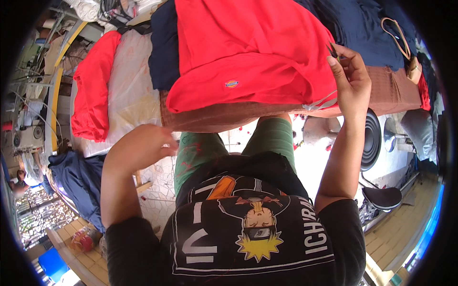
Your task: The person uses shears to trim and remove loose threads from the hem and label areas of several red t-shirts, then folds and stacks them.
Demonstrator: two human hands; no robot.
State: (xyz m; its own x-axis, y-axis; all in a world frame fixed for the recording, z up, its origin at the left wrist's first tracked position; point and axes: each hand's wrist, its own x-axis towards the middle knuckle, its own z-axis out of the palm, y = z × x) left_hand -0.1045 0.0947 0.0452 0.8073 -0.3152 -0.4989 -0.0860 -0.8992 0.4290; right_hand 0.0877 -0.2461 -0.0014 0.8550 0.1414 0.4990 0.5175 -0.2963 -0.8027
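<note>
A red garment (257,52) with a small sewn patch lies spread on a brown-covered table (200,123), its folded edge toward me. Beside its right edge is my right hand (352,78), closed around small dark thread snips (333,51) whose pointed blades stick up past the fingertips. Most of the snips are hidden in the fingers. Below that hand, pale strings (320,103) trail from the garment's near right corner. My left hand (150,145) hovers over my lap, left of the thigh, its loosely bent fingers apart with nothing seen in them.
Dark blue cloth (355,31) is piled behind and right of the red garment. Another red garment (94,88) rests on plastic-wrapped material (133,76) at left. A strap loop (398,35) lies at far right. A round black seat (371,140) and a dark stool (382,198) stand at right.
</note>
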